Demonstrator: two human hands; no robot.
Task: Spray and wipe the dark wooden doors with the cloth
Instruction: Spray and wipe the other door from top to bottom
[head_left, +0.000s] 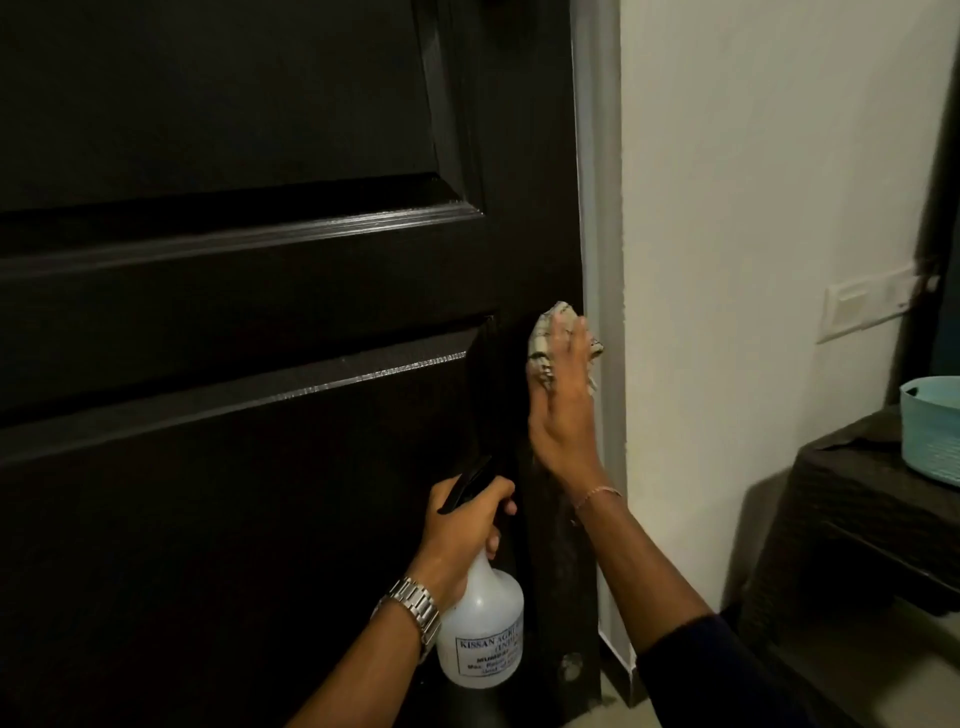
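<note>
right hand (563, 410) fingers flat on cloth (545, 338) at frame centre, left hand (462, 525) gripping spray bottle (480, 629); cloth could slip off the door (260, 312) edge

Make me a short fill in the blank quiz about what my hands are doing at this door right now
1. The right hand presses the ____ against the dark door.
2. The left hand has its grip on the ____ bottle.
3. The left wrist wears a metal ____.
4. On the dark stand sits a light blue ____.

Missing words: cloth; spray; watch; basket
</note>
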